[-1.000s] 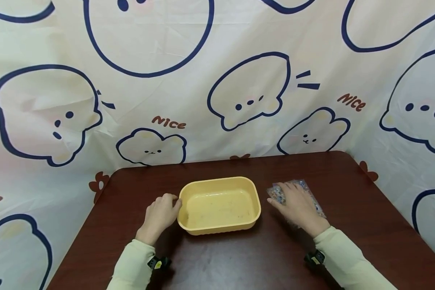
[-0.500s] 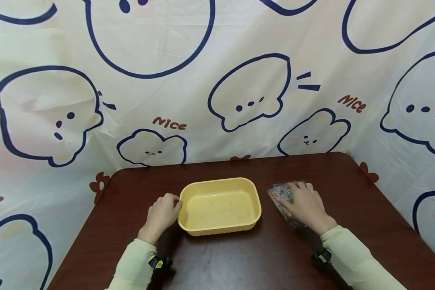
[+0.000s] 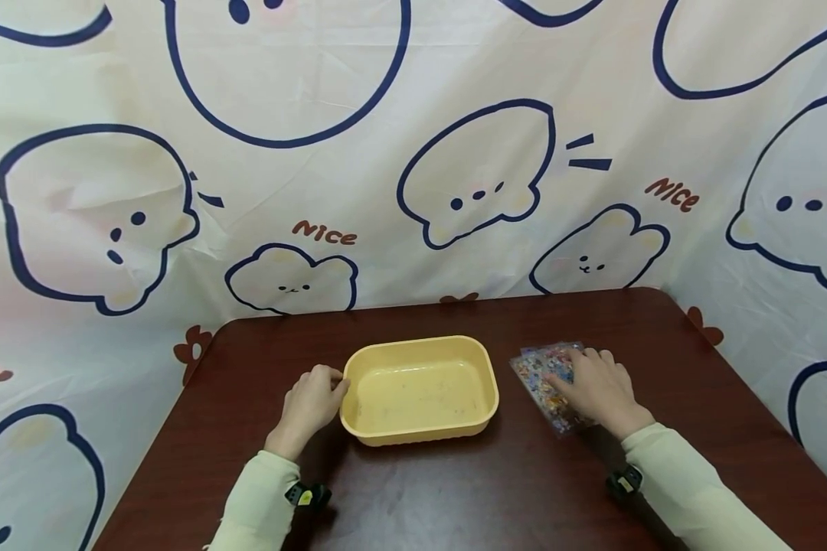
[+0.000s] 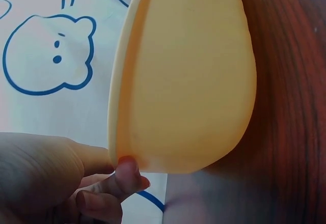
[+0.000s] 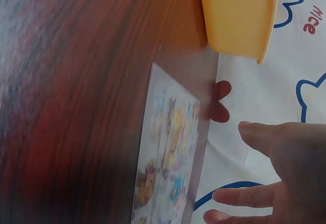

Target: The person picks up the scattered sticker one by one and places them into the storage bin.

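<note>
A pale yellow rectangular plastic basin (image 3: 420, 394) stands on the table, its inside bare. My left hand (image 3: 308, 405) pinches its left end by the rim, with thumb and fingers on the edge in the left wrist view. To the basin's right lie flat, clear sheets with small colourful printed figures (image 3: 540, 375), looking like sticker sheets in plastic, overlapping one another. Over their right side hovers my right hand (image 3: 603, 386), hiding part of them. In the right wrist view its fingers (image 5: 249, 196) are loosely spread, apart from the sheets' glossy face.
The dark reddish-brown wooden table (image 3: 413, 497) has rounded far corners. Behind and beside it hangs a white cloth (image 3: 372, 176) with blue cartoon outlines. Each wrist wears a black strap device; the left one (image 3: 306, 496) hangs low near the tabletop.
My right hand has shifted to the right across the sheets, uncovering more of their left part and hiding their right edge. The left hand and basin have stayed in place.
</note>
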The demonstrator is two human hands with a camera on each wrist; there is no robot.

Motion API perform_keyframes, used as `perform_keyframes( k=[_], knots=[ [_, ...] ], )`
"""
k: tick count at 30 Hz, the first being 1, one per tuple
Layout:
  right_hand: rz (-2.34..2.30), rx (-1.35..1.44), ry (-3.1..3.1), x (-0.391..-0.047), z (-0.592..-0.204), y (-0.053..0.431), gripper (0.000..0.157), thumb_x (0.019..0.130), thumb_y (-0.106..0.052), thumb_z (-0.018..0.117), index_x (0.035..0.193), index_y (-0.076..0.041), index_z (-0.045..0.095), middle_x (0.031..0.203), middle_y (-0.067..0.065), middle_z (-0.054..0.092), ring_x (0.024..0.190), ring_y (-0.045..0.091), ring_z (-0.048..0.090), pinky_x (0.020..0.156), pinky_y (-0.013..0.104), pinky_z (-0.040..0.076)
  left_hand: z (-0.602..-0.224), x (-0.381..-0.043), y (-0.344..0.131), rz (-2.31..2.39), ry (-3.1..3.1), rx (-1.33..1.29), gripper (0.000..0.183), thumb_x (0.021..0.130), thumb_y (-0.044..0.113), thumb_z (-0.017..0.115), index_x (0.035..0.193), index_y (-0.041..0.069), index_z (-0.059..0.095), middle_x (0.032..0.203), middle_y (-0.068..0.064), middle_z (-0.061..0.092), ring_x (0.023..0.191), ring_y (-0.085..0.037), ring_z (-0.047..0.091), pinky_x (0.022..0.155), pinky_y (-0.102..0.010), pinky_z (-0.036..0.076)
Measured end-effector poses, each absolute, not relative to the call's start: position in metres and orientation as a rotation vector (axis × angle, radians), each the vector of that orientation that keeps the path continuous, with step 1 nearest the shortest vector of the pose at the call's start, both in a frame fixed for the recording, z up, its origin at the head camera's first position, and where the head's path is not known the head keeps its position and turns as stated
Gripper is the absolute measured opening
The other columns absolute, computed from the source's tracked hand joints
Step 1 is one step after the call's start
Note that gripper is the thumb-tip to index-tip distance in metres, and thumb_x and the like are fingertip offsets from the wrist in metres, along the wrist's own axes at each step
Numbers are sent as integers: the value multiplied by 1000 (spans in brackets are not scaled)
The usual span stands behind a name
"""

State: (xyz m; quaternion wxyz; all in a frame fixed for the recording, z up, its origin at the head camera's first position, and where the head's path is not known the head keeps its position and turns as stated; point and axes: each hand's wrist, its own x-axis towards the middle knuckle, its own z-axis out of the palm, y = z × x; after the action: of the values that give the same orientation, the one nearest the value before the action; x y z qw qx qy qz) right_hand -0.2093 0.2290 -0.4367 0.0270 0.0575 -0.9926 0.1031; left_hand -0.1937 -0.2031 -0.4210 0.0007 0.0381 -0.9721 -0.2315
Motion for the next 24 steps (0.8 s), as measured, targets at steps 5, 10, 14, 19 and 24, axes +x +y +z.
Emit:
perform_keyframes(
  k=[5, 10, 14, 19, 24],
  knots=[
    [337, 166, -3090, -212, -438, 237, 64, 93, -53, 64, 119, 6, 66, 91, 21, 65, 80, 33, 55, 54, 39, 41, -422, -195, -204, -738, -3060, 137, 28, 98, 25, 63, 113, 4, 76, 91, -7, 75, 70, -17, 61, 61, -35, 46],
    [343, 121, -3142, -215, -438, 242, 63, 93, -55, 63, 105, 7, 65, 74, 13, 57, 66, 27, 52, 48, 35, 37, -423, -194, -204, -727, -3065, 148, 30, 98, 26, 63, 115, 5, 76, 102, -10, 76, 78, -19, 65, 67, -42, 50],
    [363, 107, -3170, -217, -436, 247, 65, 93, -54, 63, 112, 9, 64, 76, 13, 60, 62, 24, 52, 48, 35, 37, -423, -194, -204, -735, -3067, 150, 31, 98, 26, 63, 117, 4, 75, 105, -12, 76, 80, -20, 66, 69, -43, 51],
    [352, 97, -3206, -219, -435, 255, 61, 93, -53, 63, 106, 6, 64, 72, 10, 56, 59, 23, 50, 49, 35, 36, -424, -194, -204, -736, -3068, 144, 32, 98, 26, 63, 119, 4, 74, 106, -13, 76, 81, -20, 66, 70, -44, 52],
    [340, 89, -3238, -221, -437, 261, 50, 91, -52, 66, 88, -2, 61, 67, 7, 52, 56, 21, 49, 49, 33, 35, -424, -194, -204, -736, -3072, 149, 32, 98, 26, 63, 119, 3, 73, 106, -12, 76, 81, -19, 66, 70, -44, 52]
  ],
)
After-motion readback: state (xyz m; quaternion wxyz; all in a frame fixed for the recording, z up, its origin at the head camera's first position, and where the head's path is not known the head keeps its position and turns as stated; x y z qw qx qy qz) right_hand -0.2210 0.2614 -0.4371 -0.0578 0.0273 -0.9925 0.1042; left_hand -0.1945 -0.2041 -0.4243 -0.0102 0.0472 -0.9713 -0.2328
